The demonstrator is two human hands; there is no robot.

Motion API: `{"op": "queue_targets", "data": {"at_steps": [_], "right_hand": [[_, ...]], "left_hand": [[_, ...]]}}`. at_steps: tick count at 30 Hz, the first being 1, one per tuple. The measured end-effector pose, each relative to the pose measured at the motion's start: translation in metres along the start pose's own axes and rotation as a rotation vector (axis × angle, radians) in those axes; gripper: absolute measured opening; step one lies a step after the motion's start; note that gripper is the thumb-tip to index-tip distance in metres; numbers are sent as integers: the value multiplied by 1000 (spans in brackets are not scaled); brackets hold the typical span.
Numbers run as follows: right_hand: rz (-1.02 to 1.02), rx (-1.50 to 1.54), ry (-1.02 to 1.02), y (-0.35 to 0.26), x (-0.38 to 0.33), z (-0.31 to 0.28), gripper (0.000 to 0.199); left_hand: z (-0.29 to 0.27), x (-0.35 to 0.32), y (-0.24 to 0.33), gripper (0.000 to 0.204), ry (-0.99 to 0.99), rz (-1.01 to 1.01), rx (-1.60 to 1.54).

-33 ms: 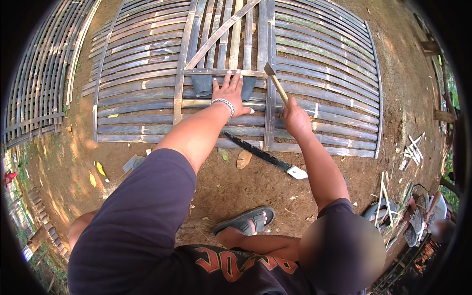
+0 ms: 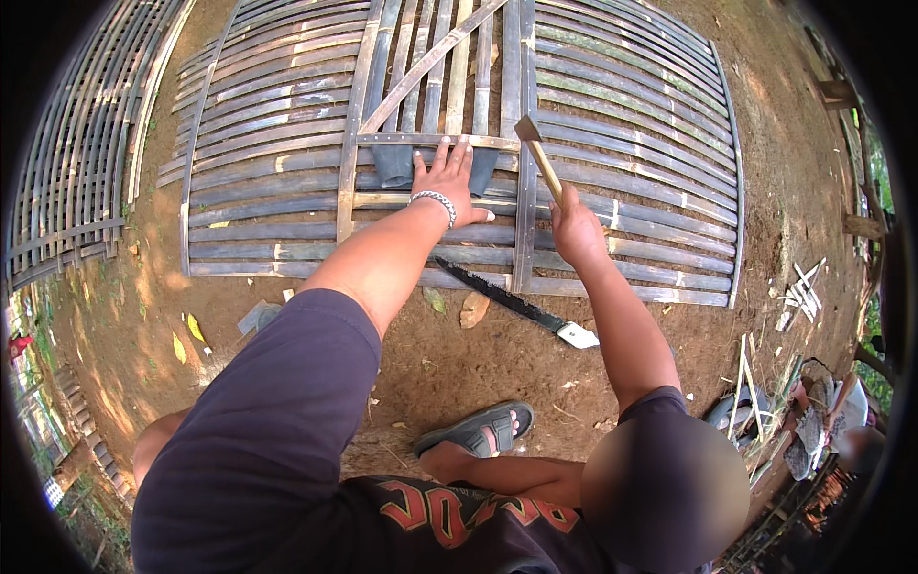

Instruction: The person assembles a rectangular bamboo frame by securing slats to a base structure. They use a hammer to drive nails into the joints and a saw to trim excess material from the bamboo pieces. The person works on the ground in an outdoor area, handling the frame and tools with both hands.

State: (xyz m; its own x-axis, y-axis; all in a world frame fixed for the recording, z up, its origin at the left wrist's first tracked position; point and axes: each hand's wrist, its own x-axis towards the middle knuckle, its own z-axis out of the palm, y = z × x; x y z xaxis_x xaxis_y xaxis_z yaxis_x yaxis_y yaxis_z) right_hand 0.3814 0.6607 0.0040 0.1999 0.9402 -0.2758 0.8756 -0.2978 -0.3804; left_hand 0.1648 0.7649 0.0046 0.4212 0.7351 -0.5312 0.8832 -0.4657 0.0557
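On the left side of the dirt ground [image 2: 459, 364], a second bamboo panel [image 2: 76, 153] lies by itself, well apart from the hands. Just right of it is the big bamboo mat [image 2: 287, 191], made of long flat strips that run left to right, with a few cross strips [image 2: 349, 143] going from near to far.

In the middle, the left hand [image 2: 445, 177] lies flat and open on the mat, fingers spread, pressing down on a dark grey patch [image 2: 392, 167]. It grips nothing. A shiny bracelet [image 2: 435, 201] sits on its wrist.

Just right of that hand stands a long upright strip [image 2: 526, 191]. The hammer head [image 2: 528, 127] is over the far part of this strip. The hammer [image 2: 543, 163] has a pale wooden handle that runs from far-left to near-right, down into the right hand [image 2: 574, 225]. The right hand's grip is closed tight around the near end of the handle. So the hammer head lies far from the grip and a bit left, and the right hand is nearest to that strip.

Near the mat's edge, a long dark knife [image 2: 507, 301] with a white handle rests on the dirt. A grey sandal [image 2: 473, 430] is nearer still. On the far right lie pale sticks [image 2: 798, 292].

No packages, labels or signs show.
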Motion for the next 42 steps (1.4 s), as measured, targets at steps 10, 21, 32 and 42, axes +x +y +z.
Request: {"op": "queue_targets", "data": {"at_steps": [10, 21, 32, 42], "right_hand": [[67, -32, -62, 10, 11, 14, 38], [35, 29, -44, 10, -13, 1, 25], [189, 99, -109, 102, -307, 21, 23], [409, 19, -235, 112, -381, 44, 31]], "left_hand": [[3, 0, -3, 122, -23, 0, -15], [-17, 1, -15, 113, -57, 91, -134], [81, -83, -77, 60, 648, -10, -557], [78, -74, -126, 57, 426, -754, -656]]}}
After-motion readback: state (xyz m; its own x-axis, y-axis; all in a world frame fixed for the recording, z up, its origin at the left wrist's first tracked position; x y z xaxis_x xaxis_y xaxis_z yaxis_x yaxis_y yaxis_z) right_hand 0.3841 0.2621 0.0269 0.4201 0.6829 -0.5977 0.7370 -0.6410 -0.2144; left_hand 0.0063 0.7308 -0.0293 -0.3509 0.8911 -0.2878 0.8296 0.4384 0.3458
